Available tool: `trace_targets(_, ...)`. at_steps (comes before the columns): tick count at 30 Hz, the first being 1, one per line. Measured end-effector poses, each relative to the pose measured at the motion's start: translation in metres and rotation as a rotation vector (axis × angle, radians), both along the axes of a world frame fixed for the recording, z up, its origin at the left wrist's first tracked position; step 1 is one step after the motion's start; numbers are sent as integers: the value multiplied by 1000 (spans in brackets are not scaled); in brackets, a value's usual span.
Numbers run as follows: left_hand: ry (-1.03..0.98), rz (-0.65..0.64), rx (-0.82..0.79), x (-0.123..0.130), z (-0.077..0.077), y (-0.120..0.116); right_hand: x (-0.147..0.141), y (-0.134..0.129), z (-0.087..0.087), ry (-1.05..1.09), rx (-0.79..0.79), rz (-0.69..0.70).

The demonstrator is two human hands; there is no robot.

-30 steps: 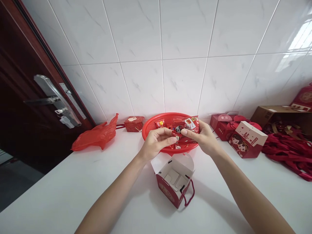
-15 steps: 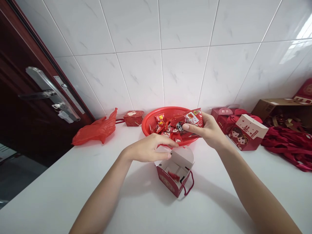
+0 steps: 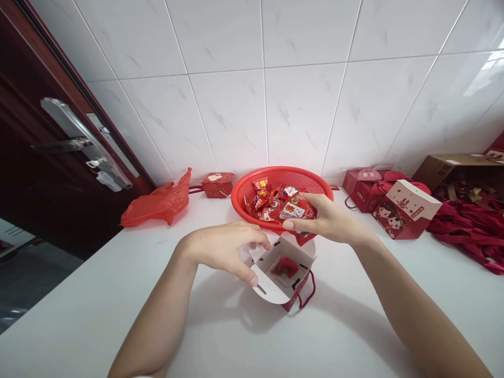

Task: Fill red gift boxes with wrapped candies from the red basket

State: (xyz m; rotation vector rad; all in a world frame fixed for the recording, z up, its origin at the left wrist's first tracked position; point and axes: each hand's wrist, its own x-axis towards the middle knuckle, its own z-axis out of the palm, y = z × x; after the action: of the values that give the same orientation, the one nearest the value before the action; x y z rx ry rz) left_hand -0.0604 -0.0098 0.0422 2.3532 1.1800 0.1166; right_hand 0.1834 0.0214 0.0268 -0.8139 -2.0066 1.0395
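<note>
A small open box (image 3: 275, 262) with white insides and a dark red cord handle stands on the white table, a blurred red item (image 3: 286, 266) inside it. Beside its left flaps is my left hand (image 3: 226, 249), fingers apart and holding nothing. My right hand (image 3: 325, 218) grips a red printed packet (image 3: 297, 208) between thumb and fingers, over the front rim of a red plastic basket (image 3: 244, 181). Several red wrapped sweets (image 3: 262, 198) lie in the basket, directly behind the box.
A red plastic bag (image 3: 157, 205) and a small red box (image 3: 218, 185) lie at the back left. To the right are red gift boxes (image 3: 405, 210), a cardboard box (image 3: 452, 160) and dark red ribbons (image 3: 468, 231). A tiled wall (image 3: 299, 115) rises behind.
My right hand has lowered with the packet towards the box. A red item now shows larger inside the box, and its near flap has folded outward. My left hand has shifted left, fingers spread.
</note>
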Motion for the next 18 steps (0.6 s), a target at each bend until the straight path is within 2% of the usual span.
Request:
trace_targets(4, 43, -5, -84, 1, -1, 0, -2, -3, 0, 70, -10, -94)
trace_targets(9, 31, -23, -103, 3, 0, 0, -1, -6, 2, 121, -137, -218)
trace_targets(12, 29, -55, -96, 3, 0, 1, 0, -5, 2, 124, -143, -155)
trace_targets(18, 65, -38, -78, 2, 0, 0, 0, -3, -2, 77, -36, -21)
